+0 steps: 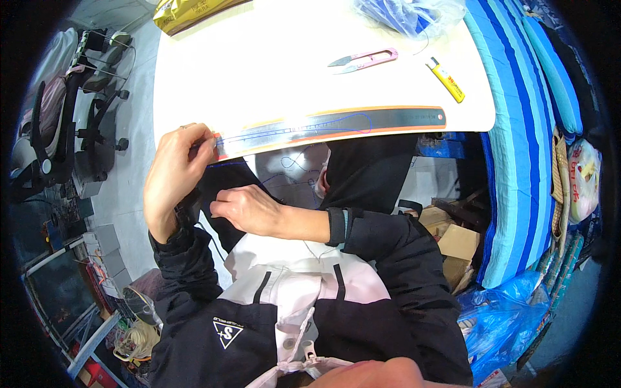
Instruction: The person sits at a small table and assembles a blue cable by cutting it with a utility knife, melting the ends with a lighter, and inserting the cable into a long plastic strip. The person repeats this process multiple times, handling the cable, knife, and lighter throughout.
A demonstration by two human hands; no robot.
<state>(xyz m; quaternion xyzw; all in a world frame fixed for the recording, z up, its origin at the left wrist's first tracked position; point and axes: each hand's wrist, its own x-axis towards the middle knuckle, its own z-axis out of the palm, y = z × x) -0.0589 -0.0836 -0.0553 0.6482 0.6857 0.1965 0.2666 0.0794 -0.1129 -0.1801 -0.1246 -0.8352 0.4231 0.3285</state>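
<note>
A steel ruler [404, 118] lies along the near edge of the white table, on an orange-edged strip. A thin blue cord [323, 121] runs along the ruler and turns back in a loop near its right part. At the ruler's left end my left hand [182, 155] is closed, fingertips pinching the cord against the table edge. My right hand [249, 210] is held lower, in front of my lap, its fingers curled together. Whatever it may hold is hidden. More blue cord hangs in loose curls below the table edge, between my knees.
On the table [246, 71] lie pink-handled thread snips [365, 61], a yellow lighter [446, 80], a clear plastic bag [417, 16] with blue contents and a gold packet [187, 11]. A blue-striped mattress [517, 149] borders the right side. An office chair [97, 123] stands left; cardboard [459, 242] sits lower right.
</note>
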